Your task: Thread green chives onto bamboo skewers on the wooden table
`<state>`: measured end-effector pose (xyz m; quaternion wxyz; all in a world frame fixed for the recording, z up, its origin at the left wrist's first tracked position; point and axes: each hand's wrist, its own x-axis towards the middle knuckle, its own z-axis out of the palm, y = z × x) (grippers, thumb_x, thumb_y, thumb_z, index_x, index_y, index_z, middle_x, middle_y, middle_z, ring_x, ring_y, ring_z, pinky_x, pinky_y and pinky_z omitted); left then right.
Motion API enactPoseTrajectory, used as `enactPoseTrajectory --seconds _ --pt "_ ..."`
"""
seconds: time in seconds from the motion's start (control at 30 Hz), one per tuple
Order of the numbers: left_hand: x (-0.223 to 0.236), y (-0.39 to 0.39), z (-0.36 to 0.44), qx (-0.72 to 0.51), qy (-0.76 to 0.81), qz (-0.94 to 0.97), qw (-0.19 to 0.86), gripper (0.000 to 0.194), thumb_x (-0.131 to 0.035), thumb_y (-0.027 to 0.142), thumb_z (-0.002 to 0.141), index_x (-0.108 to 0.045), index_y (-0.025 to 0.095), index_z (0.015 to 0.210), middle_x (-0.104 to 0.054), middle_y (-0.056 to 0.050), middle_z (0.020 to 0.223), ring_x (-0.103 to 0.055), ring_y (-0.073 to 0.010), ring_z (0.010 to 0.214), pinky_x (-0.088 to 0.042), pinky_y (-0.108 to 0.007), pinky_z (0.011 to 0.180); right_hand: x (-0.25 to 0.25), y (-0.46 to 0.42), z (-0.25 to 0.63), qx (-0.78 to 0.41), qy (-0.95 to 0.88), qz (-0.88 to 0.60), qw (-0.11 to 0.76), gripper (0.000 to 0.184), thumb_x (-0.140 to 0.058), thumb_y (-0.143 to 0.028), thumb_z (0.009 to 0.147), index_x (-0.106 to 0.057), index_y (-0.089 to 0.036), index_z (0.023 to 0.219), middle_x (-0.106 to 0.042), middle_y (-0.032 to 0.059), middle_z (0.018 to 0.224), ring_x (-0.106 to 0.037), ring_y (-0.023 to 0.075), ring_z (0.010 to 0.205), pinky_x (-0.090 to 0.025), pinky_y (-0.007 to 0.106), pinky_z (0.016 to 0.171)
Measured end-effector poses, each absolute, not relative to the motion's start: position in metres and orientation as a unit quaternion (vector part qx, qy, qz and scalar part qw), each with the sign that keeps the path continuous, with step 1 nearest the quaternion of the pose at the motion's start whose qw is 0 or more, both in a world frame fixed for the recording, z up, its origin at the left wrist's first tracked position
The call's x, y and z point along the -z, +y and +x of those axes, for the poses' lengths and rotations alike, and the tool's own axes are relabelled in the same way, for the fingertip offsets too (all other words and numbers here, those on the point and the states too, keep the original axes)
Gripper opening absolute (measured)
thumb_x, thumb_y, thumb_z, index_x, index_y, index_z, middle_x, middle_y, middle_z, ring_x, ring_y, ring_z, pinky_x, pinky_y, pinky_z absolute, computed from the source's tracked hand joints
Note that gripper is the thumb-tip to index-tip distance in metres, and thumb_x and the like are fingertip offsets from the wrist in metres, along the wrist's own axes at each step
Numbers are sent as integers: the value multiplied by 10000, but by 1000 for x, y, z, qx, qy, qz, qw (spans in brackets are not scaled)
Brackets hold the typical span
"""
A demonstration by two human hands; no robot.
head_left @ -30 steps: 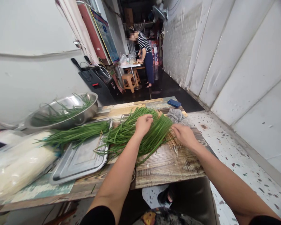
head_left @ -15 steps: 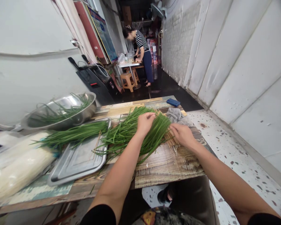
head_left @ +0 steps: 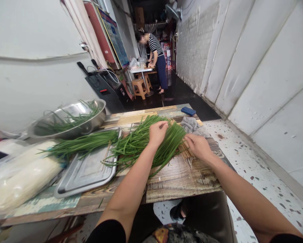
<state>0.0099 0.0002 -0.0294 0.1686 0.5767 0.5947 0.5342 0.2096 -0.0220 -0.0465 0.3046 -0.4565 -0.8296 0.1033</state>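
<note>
A broad heap of green chives [head_left: 133,145] lies across the wooden table, with a pile of thin bamboo skewers [head_left: 186,151] beside and partly beneath its right end. My left hand [head_left: 158,134] is over the chives, thumb and fingers pinched together; whatever is between the tips is too small to make out. At the right end of the heap, my right hand [head_left: 198,145] has its fingertips closed beside the chive ends and the skewers. What those fingers grip is hidden.
Left of the heap is a metal tray [head_left: 88,177] with more chives and a few skewers. Behind it stands a steel bowl [head_left: 90,123] of chives. A clear bag of white food [head_left: 27,179], a grey cloth [head_left: 190,125] and a blue box [head_left: 188,110] lie around. A person [head_left: 156,57] bends over a far table.
The whole view has shifted slightly, so everything appears a little further right. Both hands keep nearly the same pinched pose over the chives.
</note>
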Motion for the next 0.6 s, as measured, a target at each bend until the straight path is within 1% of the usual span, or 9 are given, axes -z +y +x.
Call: enactPoseTrajectory --seconds 0.13,0.6 --pt "30 0 9 -532 597 576 168 200 -576 214 749 -716 163 882 -725 -31 871 -657 -149 805 -500 -277 815 46 -22 209 -108 -829 -456 305 299 -354 -298 897 -630 -197 838 -664 37 738 -583 158 652 -356 228 620" --pt "29 -2 11 -516 602 592 144 189 -583 195 759 -721 181 887 -724 -18 907 -660 -149 845 -498 -281 856 47 -22 209 -108 -829 -453 310 302 -361 -291 896 -645 -197 856 -684 42 779 -600 160 678 -364 230 631"
